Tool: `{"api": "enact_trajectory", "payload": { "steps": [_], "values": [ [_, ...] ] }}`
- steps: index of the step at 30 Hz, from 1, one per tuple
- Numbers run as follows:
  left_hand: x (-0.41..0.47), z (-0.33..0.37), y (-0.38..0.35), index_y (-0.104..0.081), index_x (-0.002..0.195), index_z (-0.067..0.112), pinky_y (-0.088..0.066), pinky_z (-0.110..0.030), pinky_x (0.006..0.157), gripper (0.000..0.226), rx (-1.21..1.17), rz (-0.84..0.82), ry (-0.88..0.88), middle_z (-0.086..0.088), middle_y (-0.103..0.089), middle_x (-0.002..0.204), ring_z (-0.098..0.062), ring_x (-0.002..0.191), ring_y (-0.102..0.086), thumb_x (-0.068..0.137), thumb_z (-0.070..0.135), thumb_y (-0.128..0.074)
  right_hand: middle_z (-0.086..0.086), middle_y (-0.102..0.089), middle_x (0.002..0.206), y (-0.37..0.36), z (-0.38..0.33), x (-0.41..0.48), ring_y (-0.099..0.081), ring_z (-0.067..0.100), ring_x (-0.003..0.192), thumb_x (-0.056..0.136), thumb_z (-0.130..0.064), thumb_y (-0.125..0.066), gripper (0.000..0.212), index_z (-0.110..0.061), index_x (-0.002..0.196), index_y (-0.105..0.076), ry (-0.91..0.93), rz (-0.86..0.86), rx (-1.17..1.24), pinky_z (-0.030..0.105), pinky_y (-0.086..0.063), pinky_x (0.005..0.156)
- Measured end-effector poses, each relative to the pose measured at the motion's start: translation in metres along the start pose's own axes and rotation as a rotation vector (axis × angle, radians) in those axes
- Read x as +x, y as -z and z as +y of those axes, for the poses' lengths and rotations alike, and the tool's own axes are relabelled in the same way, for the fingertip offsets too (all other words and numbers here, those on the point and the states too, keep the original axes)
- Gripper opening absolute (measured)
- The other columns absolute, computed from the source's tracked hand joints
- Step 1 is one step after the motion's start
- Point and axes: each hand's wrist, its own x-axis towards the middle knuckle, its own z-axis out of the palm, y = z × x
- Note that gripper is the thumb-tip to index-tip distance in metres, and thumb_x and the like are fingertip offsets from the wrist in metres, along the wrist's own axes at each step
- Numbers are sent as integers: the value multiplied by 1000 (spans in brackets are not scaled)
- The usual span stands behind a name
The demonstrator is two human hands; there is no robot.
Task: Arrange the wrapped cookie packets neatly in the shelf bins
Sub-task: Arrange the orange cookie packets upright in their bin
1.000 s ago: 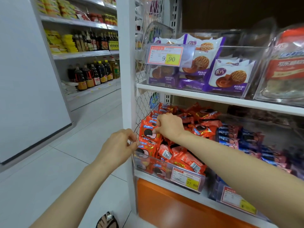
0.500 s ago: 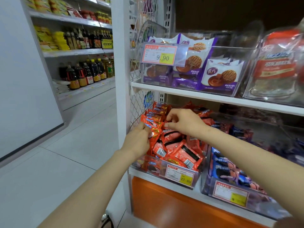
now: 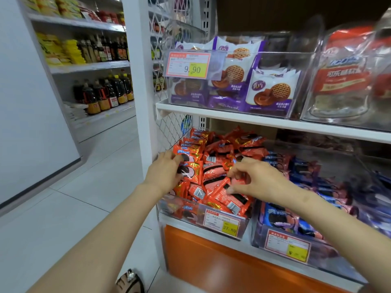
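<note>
Tidying the red cookie packets (image 3: 213, 172) in their clear bin (image 3: 179, 210), the left hand (image 3: 164, 173) holds one packet while the right hand (image 3: 257, 179), fingers loosely curled and holding nothing, must next pick a messy one to straighten

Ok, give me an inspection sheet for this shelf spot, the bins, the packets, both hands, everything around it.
Surface: white lower shelf, clear bins on it.
Job's things: orange cookie packets heaped untidily in the left bin; blue packets in the next bin.
Clutter: purple-and-white cookie bags on the upper shelf; price tag reading 27.80.
Grippers: left hand holds upright packets at the bin's left side; right hand pinches over the heap.
Cables: nothing seen.
Surroundings: tiled aisle floor, bottles on far shelving.
</note>
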Motion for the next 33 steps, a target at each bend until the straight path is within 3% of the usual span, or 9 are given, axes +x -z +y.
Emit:
{"api": "enact_trajectory", "payload": {
  "steps": [4,10,12,14,17,22,25,29,33],
  "values": [
    [8,-2,5,-46,131,25,-31,-31,96,54,151,22,-84,0,-45,131,-21,121,-39,83,45,-62,-11,-47,102,-1,-3,-1,-49,9,93,73,-54,-71,54,-30,119,-55,-11,-28,-86,26,-39,73],
    [15,0,14,-48,124,21,-28,-34,91,50,362,51,-116,-2,-47,125,-23,118,-39,82,44,-61,-8,-46,114,-7,-5,-2,-50,12,107,75,-57,-67,64,-32,131,-47,-7,-27,-150,28,-44,79],
    [15,-1,14,-52,119,17,-29,-34,87,48,385,94,-116,-6,-51,119,-26,112,-43,79,37,-68,-8,-45,115,-7,-4,-3,-50,13,107,76,-57,-66,63,-32,131,-47,-6,-25,-146,26,-42,77],
    [14,-3,16,-63,99,13,-33,-34,74,48,441,123,-117,-9,-59,95,-28,91,-53,57,21,-85,-8,-45,116,-8,-4,-3,-50,13,108,76,-56,-66,62,-32,131,-48,-3,-17,-146,26,-42,78],
    [18,-7,14,-67,76,10,-30,-35,65,42,448,250,-154,-10,-59,75,-29,71,-56,38,3,-84,-7,-47,113,-8,-6,-5,-49,14,107,78,-52,-67,57,-30,127,-50,9,9,-147,26,-40,79],
    [20,-4,13,-47,124,9,-38,-33,81,38,262,38,-95,-10,-44,122,-27,110,-46,87,8,-55,-10,-57,99,-6,-6,-4,-46,9,92,74,-44,-75,43,-27,106,-53,39,32,-61,23,-34,71],
    [20,-1,16,-44,131,13,-43,-36,83,47,156,-16,-47,-10,-39,128,-28,113,-46,87,20,-61,-12,-59,95,-5,-5,-3,-49,8,90,72,-41,-77,40,-27,101,-52,15,16,-1,20,-35,70],
    [24,3,12,-34,140,27,-38,-35,92,62,217,32,-135,-1,-36,139,-23,124,-39,85,36,-62,-14,-58,91,-6,-4,0,-46,5,86,73,-41,-77,39,-28,101,-52,17,-2,4,16,-34,60],
    [28,-1,9,-37,140,29,-31,-33,97,59,292,27,-83,2,-43,138,-22,123,-37,86,37,-60,-13,-59,87,-6,-2,0,-49,7,84,73,-39,-78,42,-28,106,-54,3,-27,41,26,-40,67]
  ]
}}
